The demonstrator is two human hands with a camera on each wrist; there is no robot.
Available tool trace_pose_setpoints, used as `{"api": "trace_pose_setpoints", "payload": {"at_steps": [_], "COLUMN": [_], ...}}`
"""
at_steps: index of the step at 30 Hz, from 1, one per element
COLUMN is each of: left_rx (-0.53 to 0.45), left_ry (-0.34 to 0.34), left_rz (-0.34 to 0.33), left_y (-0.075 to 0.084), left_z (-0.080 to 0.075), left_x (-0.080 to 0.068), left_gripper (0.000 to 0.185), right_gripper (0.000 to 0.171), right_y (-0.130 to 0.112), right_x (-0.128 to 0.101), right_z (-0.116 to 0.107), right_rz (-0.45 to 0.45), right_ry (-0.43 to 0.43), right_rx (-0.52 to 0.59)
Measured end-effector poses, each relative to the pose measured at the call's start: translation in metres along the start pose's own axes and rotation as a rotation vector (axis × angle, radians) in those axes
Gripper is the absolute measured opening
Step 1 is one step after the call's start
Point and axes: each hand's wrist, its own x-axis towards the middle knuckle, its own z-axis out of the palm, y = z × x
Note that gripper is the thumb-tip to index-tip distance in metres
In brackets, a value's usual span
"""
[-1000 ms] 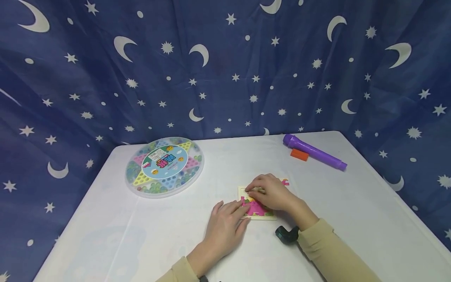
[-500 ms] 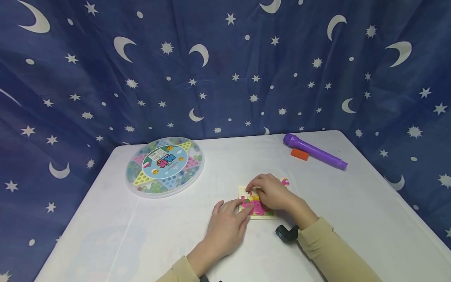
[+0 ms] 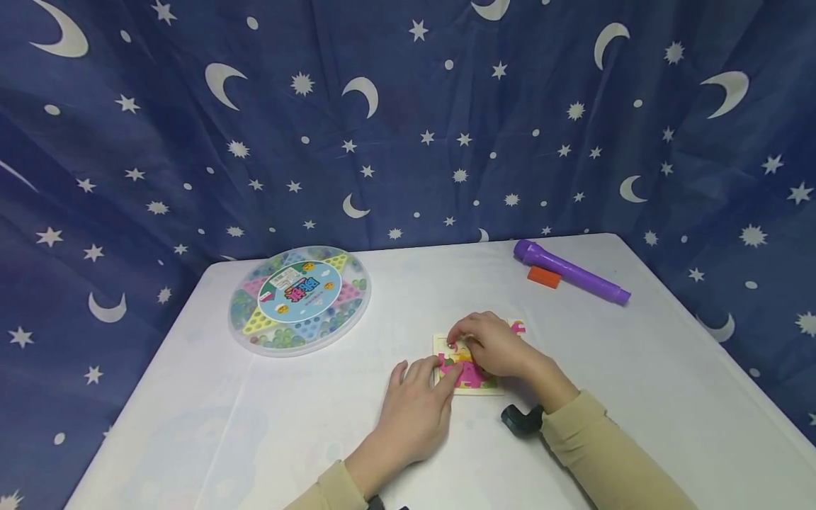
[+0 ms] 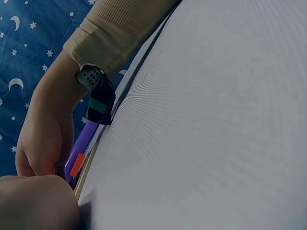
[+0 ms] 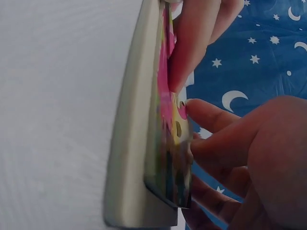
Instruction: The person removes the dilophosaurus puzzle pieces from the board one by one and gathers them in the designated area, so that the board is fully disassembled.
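A small cream-framed jigsaw puzzle [image 3: 470,381] with a pink and yellow picture lies flat on the table. My left hand [image 3: 416,407] rests at its left side, thumb and fingertips on the board, fingers mostly straight. My right hand [image 3: 500,347] bends over the upper part, with thumb and index finger pinching a puzzle piece [image 5: 181,114] at the picture's surface. Most of that piece is hidden by the fingers in the head view. Beyond the right hand, a cream and pink piece [image 3: 518,327] is partly visible.
A round marble board game [image 3: 299,301] in a clear case lies at the back left. At the back right are a purple microphone-shaped tube [image 3: 574,273] and an orange block [image 3: 544,277]. A blue curtain [image 3: 408,127] with moons and stars hangs behind the white table [image 3: 287,418].
The right fingertips have shifted slightly over the upper part of the puzzle, uncovering more yellow. The left thumb has slid a little to the right. Other objects stay in place.
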Motion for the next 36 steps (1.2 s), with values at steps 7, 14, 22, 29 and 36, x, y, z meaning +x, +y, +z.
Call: {"api": "trace_pose_setpoints", "payload": {"at_steps": [7, 14, 22, 29, 36], "left_rx": [0.002, 0.004, 0.01, 0.009, 0.005], "left_ry": [0.014, 0.018, 0.015, 0.016, 0.014], "left_rz": [0.004, 0.002, 0.001, 0.003, -0.001], "left_y": [-0.0009, -0.0018, -0.0016, -0.0008, -0.0013], "left_z": [0.0004, -0.0005, -0.0009, -0.0001, -0.0004], "left_x": [-0.001, -0.0013, -0.0027, -0.0027, -0.0027], "left_gripper": [0.039, 0.039, 0.039, 0.039, 0.039], "right_gripper": [0.025, 0.03, 0.042, 0.044, 0.042], "right_y": [-0.0001, -0.0018, -0.0038, -0.0045, -0.0044], "right_x": [-0.0015, -0.0022, -0.0046, -0.006, -0.0062], "right_z": [-0.0022, -0.0039, -0.0062, -0.0089, -0.0082], "right_rz": [0.003, -0.029, 0.01, 0.036, 0.022], "right_ry": [-0.006, 0.005, -0.004, -0.021, -0.024], "right_rx": [0.002, -0.01, -0.029, -0.006, -0.005]}}
